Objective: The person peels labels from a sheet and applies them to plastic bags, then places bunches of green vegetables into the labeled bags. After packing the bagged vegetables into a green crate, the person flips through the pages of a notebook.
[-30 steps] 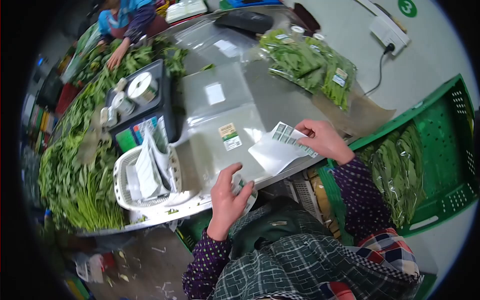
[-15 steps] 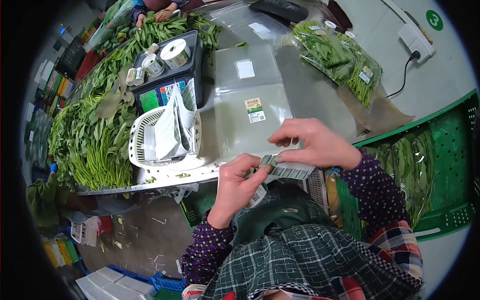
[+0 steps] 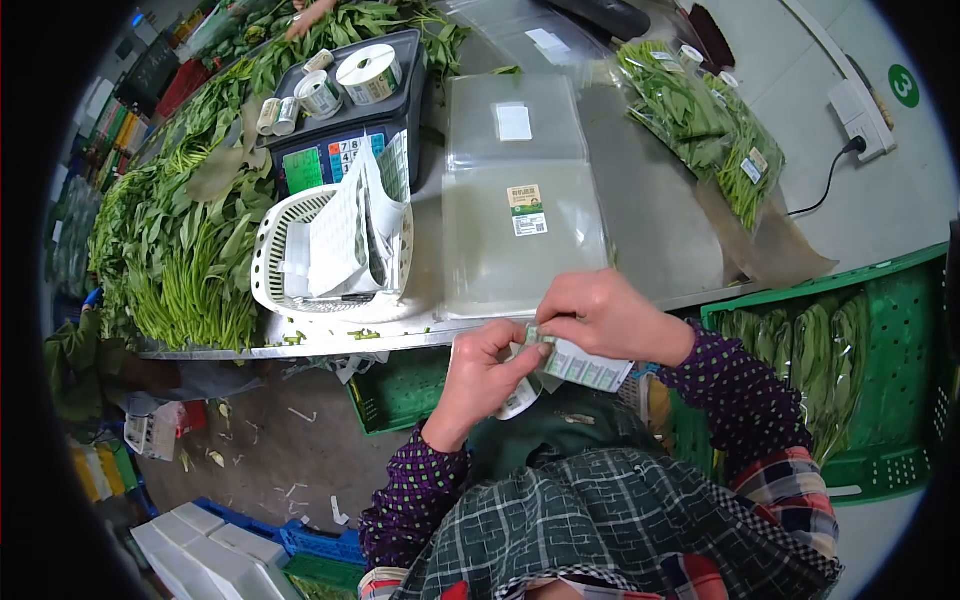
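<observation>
A strip of printed green-and-white labels (image 3: 588, 368) runs between my two hands, over the lap of my dark apron. My left hand (image 3: 484, 372) pinches its left end, where part of a label roll (image 3: 522, 398) hangs below the fingers. Thumb and fingers of my right hand (image 3: 600, 318) are pressed together at the strip's upper edge, close to my left fingertips. Just beyond the hands lies a stack of clear plastic bags (image 3: 480, 250) on the metal table, with a brown-and-green label (image 3: 526, 210) on the top one.
A white basket (image 3: 262, 262) holding folded label sheets stands left of the bags. Behind it is a scale (image 3: 410, 95) carrying label rolls. Leafy greens (image 3: 200, 260) cover the table's left side. Bagged greens (image 3: 690, 125) lie right; a green crate (image 3: 900, 330) holds more.
My right hand has come down and closed at the labels beside my left fingertips; its index finger was raised before. The view has shifted slightly, and the other person's hands are mostly out of view.
</observation>
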A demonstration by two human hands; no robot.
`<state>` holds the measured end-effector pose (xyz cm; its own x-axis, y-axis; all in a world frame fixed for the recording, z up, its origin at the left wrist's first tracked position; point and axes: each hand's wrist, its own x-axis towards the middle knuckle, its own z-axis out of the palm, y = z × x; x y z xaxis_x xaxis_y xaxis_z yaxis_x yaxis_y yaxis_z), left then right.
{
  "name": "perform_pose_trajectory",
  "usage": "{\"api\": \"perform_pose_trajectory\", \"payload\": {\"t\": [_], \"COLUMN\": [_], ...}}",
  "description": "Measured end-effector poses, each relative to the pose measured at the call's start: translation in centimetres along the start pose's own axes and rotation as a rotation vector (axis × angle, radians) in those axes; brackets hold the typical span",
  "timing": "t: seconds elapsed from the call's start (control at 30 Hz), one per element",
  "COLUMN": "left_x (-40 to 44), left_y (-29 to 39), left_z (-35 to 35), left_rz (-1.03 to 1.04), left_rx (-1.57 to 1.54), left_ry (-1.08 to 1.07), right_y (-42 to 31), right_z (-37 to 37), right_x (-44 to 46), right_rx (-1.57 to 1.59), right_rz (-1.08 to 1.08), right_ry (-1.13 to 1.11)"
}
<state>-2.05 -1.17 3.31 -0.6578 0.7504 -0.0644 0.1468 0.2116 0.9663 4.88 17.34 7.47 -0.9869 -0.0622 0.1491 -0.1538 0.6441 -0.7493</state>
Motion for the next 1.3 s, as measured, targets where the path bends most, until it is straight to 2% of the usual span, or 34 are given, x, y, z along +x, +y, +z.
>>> {"api": "perform_pose_trajectory", "payload": {"t": [0.03,0.1,0.17,0.2,0.27,0.3,0.37,0.43,0.47,0.5,0.53,0.57,0.6,0.63,0.7,0.73,0.8,0.9,0.93,0.97,1.0,1.03,1.07,1.1,1.17,1.2,1.23,1.3], "left_x": [0.0,-0.4,-1.2,-1.0,0.4,1.8,5.5,8.8,9.4,9.9,10.0,9.7,9.2,9.2,9.1,8.9,7.8,7.1,8.0,8.8,9.7,10.0,9.8,9.6,9.3,9.4,9.4,9.5], "left_y": [-0.2,-1.1,-4.2,-4.5,-4.6,-4.2,-6.0,-9.0,-9.9,-10.6,-11.0,-11.2,-11.3,-11.4,-11.4,-10.7,-9.4,-7.5,-7.7,-7.7,-7.8,-8.0,-8.4,-8.3,-7.9,-8.3,-8.2,-7.7], "left_z": [-0.2,-0.5,-0.3,-0.6,-0.7,-0.8,-0.8,-0.3,-0.3,-0.3,-0.2,-0.2,-0.3,-0.3,-0.4,-1.0,-1.1,-0.2,-0.2,0.2,-0.2,-0.4,0.1,0.0,-0.6,-0.5,-0.6,-0.7], "left_rz": [0.003,-0.194,-0.279,-0.341,-0.402,-0.400,-0.370,-0.401,-0.408,-0.523,-0.642,-0.657,-0.630,-0.587,-0.594,-0.588,-0.594,-0.335,-0.363,-0.437,-0.489,-0.545,-0.568,-0.569,-0.539,-0.508,-0.507,-0.499], "left_rx": [-0.006,0.032,-0.041,-0.065,-0.142,-0.197,-0.062,-0.140,-0.133,-0.200,-0.275,-0.277,-0.234,-0.195,-0.212,-0.231,-0.322,-0.238,-0.181,-0.308,-0.272,-0.240,-0.376,-0.371,-0.429,-0.478,-0.491,-0.631], "left_ry": [0.001,-0.049,-0.108,-0.173,-0.237,-0.234,-0.178,-0.119,-0.123,-0.096,-0.061,-0.066,-0.059,-0.041,-0.042,-0.110,-0.196,-0.360,-0.338,-0.222,-0.176,-0.130,-0.007,-0.013,0.135,0.193,0.203,0.239], "right_y": [0.4,1.4,4.2,6.1,10.8,13.4,18.4,21.0,20.1,19.8,19.7,20.0,20.1,19.6,16.8,17.0,18.1,17.7,18.5,19.4,20.2,25.2,15.3,14.8,13.6,13.9,11.7,11.1], "right_z": [0.4,0.0,-1.1,-1.4,-1.0,0.1,3.4,6.2,6.2,5.3,3.9,2.7,1.5,1.8,3.2,3.6,4.1,2.7,2.0,0.8,-2.0,-7.5,-16.8,-15.9,-12.5,-9.1,-6.3,-2.4], "right_x": [0.0,0.4,1.8,3.0,5.4,6.2,8.0,9.0,8.9,9.3,9.3,8.7,7.5,7.0,4.8,4.3,4.0,4.7,4.9,5.8,8.4,12.1,11.9,11.9,12.5,10.4,8.1,4.8], "right_rx": [-0.051,-0.004,0.387,0.386,0.548,0.547,0.528,-0.033,-0.144,-0.137,-0.264,-0.388,-0.424,-0.429,-0.394,-0.385,-0.098,0.056,0.129,0.162,0.305,0.436,0.274,0.276,-0.036,-0.182,-0.137,0.159], "right_rz": [-0.041,-0.003,0.371,0.371,0.776,0.774,0.813,0.899,0.887,0.894,0.884,0.877,0.681,0.677,0.451,0.463,0.503,0.609,0.472,0.324,0.440,0.420,0.269,0.272,0.267,0.134,0.429,0.649], "right_ry": [0.009,-0.003,0.194,0.192,0.373,0.368,0.456,0.429,0.381,0.382,0.272,0.161,0.129,0.126,-0.271,-0.268,-0.158,-0.219,-0.207,-0.034,0.340,0.679,0.511,0.517,0.400,0.125,-0.161,-0.236]}}
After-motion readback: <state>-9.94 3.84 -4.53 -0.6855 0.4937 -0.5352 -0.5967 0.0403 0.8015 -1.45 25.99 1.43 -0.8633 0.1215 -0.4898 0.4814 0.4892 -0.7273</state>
